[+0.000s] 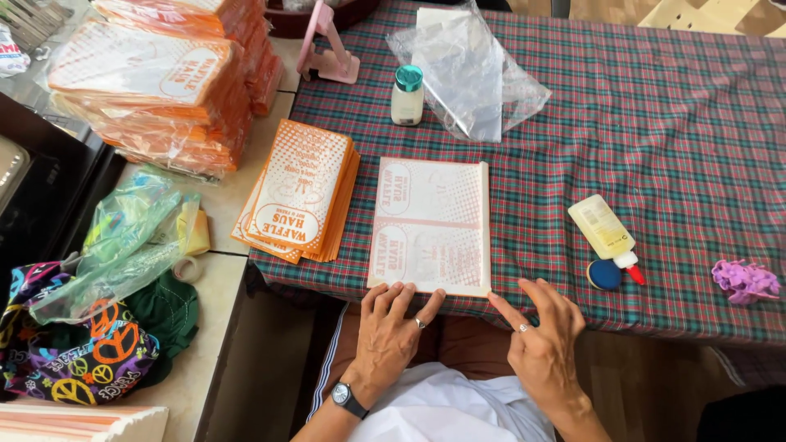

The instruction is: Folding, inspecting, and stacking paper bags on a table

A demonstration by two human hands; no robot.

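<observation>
A stack of flat white paper sheets (431, 223) with faint orange print lies on the plaid tablecloth (655, 139) near its front edge. My left hand (391, 331), with a ring and a wristwatch, rests its fingertips on the stack's near edge. My right hand (540, 336), also ringed, hovers at the stack's near right corner with the index finger stretched toward it and the other fingers spread. Neither hand grips anything. A fanned pile of orange-printed paper bags (301, 193) sits just left of the stack.
A glue bottle (606, 233) with a red tip and a blue cap (604, 274) lie to the right, a purple hair clip (745, 280) beyond. A small teal-capped bottle (407, 95), clear plastic bag (471, 69) and pink stand (327, 45) sit behind. Wrapped orange bag bundles (155, 82) are at far left.
</observation>
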